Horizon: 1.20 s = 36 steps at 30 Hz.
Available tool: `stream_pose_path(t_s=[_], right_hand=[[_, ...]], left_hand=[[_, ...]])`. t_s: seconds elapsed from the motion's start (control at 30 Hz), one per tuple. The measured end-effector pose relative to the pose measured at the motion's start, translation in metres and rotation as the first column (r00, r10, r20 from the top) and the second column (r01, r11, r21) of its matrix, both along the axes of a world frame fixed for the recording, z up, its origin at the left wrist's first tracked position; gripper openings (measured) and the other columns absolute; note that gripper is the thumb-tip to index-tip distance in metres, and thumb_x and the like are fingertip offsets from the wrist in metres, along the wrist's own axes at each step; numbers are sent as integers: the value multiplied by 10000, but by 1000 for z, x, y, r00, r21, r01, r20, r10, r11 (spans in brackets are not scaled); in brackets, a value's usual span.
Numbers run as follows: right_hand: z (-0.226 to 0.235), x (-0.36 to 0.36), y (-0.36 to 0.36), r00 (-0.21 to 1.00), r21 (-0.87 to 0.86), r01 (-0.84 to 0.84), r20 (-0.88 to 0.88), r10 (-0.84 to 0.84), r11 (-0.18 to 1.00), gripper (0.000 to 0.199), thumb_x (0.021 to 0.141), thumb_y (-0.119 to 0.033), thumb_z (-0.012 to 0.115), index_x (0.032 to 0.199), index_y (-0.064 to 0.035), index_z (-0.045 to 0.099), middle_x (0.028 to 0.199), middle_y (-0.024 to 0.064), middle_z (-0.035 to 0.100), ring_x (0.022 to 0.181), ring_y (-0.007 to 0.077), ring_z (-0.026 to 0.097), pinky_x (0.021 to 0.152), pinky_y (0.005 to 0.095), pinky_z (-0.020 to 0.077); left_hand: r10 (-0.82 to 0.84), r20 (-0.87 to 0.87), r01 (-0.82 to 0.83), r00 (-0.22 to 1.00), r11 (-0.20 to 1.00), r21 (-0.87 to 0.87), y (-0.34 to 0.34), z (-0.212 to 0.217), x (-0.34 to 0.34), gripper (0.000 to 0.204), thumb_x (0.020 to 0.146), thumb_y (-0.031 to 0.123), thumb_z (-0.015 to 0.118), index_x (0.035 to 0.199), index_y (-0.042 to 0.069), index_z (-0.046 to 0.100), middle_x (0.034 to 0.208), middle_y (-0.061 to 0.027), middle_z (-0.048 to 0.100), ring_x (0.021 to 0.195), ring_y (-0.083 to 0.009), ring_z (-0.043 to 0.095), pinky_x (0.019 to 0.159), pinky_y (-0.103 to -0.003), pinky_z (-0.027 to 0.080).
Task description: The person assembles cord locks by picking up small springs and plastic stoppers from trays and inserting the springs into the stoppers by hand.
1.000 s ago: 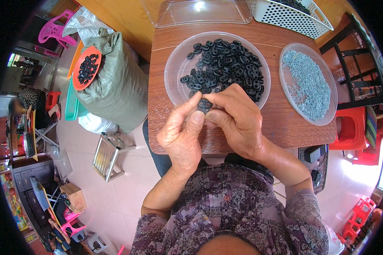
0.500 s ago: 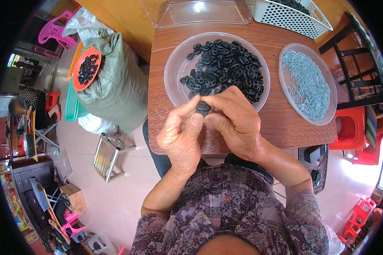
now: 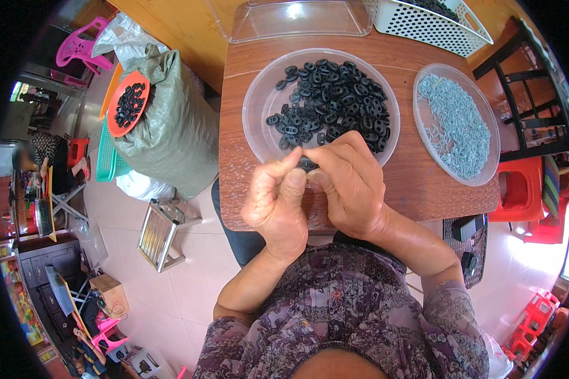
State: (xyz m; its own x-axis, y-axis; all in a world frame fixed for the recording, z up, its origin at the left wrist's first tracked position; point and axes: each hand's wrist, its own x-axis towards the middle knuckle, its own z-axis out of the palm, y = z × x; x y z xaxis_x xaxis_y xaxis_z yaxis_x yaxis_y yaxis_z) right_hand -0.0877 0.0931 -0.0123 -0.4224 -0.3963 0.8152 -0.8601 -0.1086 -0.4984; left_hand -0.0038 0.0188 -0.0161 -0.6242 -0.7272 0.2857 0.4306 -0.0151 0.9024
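Between my two hands, over the near rim of a round clear tub (image 3: 263, 88), is a small black cord lock (image 3: 307, 164), an oval plastic piece with two holes. My left hand (image 3: 275, 201) pinches it from the left with thumb and index finger. From the right, the thumb and curled fingers of my right hand (image 3: 355, 183) grip it too, and they cover most of it. A heap of similar black pieces (image 3: 338, 95) lies in the tub. To the right, a shallow clear dish (image 3: 420, 117) holds many thin silvery-blue pieces (image 3: 458, 129), too small to make out clearly.
On the brown wooden table (image 3: 401, 192), a clear rectangular tray (image 3: 297, 28) and a white perforated basket (image 3: 417, 28) stand at the back. A stuffed green sack (image 3: 171, 126) with an orange plate (image 3: 119, 117) is left of the table. Red stools (image 3: 518, 189) are at the right.
The cord lock has tilted, so its holes no longer face up as clearly. My left hand has shifted slightly right, and both hands keep their pinch on the piece.
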Motion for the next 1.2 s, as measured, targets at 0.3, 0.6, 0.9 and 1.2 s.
stream_pose_path(t_s=[0.3, 0.6, 0.9, 1.2], right_hand=[[3, -2, 2, 997, 61, -48, 68, 43, 997, 338, 590, 14, 660, 912, 45, 565, 825, 123, 565, 664, 276, 498, 560, 357, 410], [4, 5, 0, 999, 17, 42, -26, -41, 999, 288, 712, 13, 630, 986, 57, 555, 815, 139, 568, 666, 274, 508, 572, 336, 426], [-2, 6, 2, 998, 8, 51, -43, -50, 999, 335, 633, 45, 627, 958, 61, 550, 798, 138, 553, 654, 276, 499, 545, 339, 418], [4, 2, 26, 970, 144, 31, 235, -65, 989, 198, 732, 2, 631, 926, 11, 593, 793, 120, 582, 663, 265, 520, 581, 341, 420]], left_hand=[[-59, 17, 57, 998, 992, 110, -4, 9, -1, 235, 842, 70, 620, 1018, -73, 559, 1001, -113, 616, 831, -98, 556, 774, -239, 459], [-31, -53, 36, 998, 995, 92, 1, -3, -1, 285, 857, 146, 614, 1044, -50, 524, 924, -82, 588, 819, -114, 560, 758, -264, 481], [4, -41, -2, 999, 998, 56, 8, -7, 3, 214, 878, 113, 580, 1020, -39, 528, 880, -64, 582, 813, -105, 548, 736, -249, 477], [-22, 255, 123, 967, 912, -391, -2, 15, -2, 177, 877, 65, 572, 1011, -41, 620, 869, -60, 642, 718, -73, 559, 663, -208, 462]])
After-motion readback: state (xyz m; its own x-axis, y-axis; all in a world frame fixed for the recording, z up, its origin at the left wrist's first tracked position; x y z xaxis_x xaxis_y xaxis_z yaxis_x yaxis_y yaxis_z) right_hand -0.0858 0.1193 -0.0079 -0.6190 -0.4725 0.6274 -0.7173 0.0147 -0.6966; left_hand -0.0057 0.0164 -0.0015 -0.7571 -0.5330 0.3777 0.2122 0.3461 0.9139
